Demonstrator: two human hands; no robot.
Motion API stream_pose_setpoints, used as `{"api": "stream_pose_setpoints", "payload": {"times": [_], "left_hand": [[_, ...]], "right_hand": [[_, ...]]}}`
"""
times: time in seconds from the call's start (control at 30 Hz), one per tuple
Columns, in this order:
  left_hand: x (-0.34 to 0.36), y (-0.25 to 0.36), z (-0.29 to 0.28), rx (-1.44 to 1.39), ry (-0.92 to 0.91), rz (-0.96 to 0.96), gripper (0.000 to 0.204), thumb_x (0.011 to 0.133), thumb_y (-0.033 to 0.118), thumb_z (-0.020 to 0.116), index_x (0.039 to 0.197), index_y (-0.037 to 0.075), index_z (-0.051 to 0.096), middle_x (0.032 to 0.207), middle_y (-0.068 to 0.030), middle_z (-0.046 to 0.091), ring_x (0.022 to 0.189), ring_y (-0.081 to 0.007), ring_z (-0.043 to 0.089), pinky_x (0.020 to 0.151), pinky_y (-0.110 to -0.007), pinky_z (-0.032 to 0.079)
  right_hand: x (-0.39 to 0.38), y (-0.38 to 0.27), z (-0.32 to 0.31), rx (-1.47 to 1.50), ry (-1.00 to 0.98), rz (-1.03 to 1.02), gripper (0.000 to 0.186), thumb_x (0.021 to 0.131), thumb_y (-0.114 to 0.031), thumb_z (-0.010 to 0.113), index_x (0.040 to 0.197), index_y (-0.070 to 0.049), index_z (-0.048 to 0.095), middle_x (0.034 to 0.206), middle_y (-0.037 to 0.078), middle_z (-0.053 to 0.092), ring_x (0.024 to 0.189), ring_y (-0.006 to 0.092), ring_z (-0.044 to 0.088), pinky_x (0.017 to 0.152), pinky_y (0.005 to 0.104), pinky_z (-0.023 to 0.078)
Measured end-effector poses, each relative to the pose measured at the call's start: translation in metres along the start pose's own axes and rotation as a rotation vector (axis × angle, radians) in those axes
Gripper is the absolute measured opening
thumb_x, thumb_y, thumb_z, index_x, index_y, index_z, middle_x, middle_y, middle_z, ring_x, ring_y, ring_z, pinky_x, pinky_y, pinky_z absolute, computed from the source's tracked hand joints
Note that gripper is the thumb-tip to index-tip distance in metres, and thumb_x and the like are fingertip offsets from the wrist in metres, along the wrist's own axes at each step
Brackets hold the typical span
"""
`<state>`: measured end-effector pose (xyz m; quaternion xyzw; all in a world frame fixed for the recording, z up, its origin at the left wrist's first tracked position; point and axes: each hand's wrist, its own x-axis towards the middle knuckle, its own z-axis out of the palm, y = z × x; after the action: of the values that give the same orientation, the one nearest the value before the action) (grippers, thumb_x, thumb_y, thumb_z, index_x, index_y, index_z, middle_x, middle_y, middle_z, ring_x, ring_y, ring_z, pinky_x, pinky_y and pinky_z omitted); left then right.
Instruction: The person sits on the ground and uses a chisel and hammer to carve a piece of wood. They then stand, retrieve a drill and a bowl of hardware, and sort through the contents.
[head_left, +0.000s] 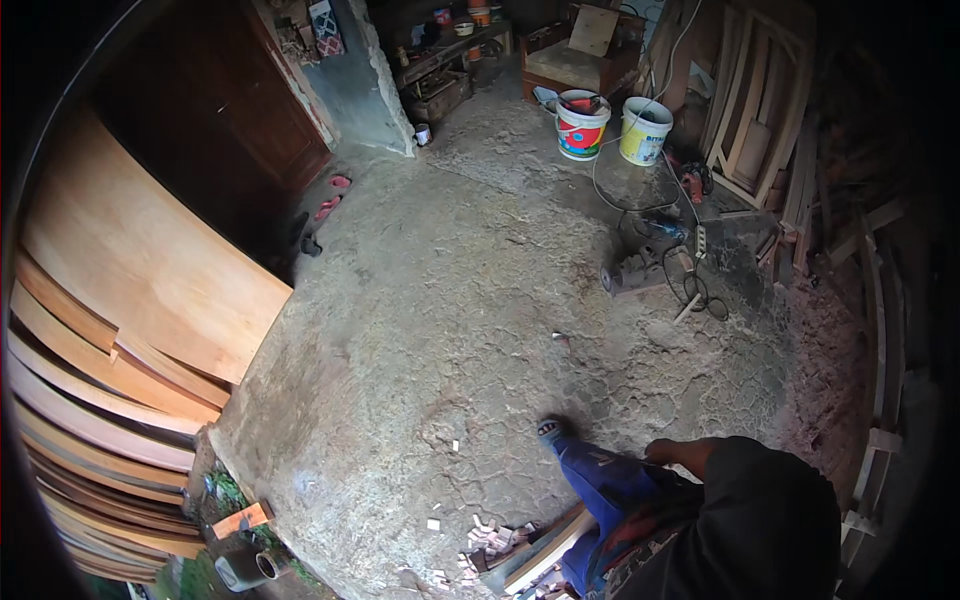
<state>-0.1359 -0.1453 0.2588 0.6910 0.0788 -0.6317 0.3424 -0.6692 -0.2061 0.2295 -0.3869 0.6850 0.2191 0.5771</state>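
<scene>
Now right hand beside blue trousers, small offcuts nearby.

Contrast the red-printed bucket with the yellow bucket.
The red-printed bucket has multicoloured print on white; the yellow bucket is mainly pale yellow. The red-printed bucket looks red and dark inside; the yellow bucket looks paler inside. Both stand upright on the floor.

1. Blue trousers, loose and creased, with a small whitish marking on the leg.
2. Right of the trousers, a plain black sleeve, wide and soft, ending short of the bare right hand.
3. At the trousers' lower end, footwear with pale bands, its kind unclear.
4. Against the trousers' upper part, dark, reddish patterned cloth.
</scene>
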Motion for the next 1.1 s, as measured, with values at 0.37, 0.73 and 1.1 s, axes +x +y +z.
{"api": "stream_pose_setpoints", "payload": {"times": [0.37,0.73,1.1], "left_hand": [[0.029,0.24,0.192,0.315,-0.222,0.237,0.059,0.1,0.041,0.07,0.147,0.012,0.048,0.133,-0.0154,0.062,0.112,-0.0378,0.065,0.09,-0.052,0.057],[0.103,0.388,0.366,0.718,-0.314,0.177,0.058,0.102,0.038,0.064,0.15,0.014,0.045,0.133,-0.0167,0.061,0.109,-0.0385,0.064,0.089,-0.056,0.055],[0.172,0.59,0.596,1.155,-0.073,0.19,0.032,0.108,0.033,0.048,0.13,0.011,0.057,0.11,-0.0101,0.067,0.092,-0.0307,0.069,0.074,-0.054,0.057]], "right_hand": [[-0.04,-0.051,-0.082,0.877,0.256,0.146,0.028,0.1,-0.036,0.06,0.11,-0.012,0.071,0.096,0.01,0.073,0.087,0.0231,0.073,0.071,0.0431,0.062],[0.064,-0.156,-0.112,0.914,0.637,-0.092,0.046,0.086,-0.052,0.063,0.1,-0.012,0.079,0.097,0.015,0.077,0.092,0.035,0.073,0.085,0.0465,0.057],[0.086,-0.251,-0.228,0.953,0.862,0.106,0.035,0.094,-0.042,0.057,0.091,-0.015,0.079,0.102,0.015,0.077,0.099,0.0376,0.072,0.088,0.048,0.056]]}}
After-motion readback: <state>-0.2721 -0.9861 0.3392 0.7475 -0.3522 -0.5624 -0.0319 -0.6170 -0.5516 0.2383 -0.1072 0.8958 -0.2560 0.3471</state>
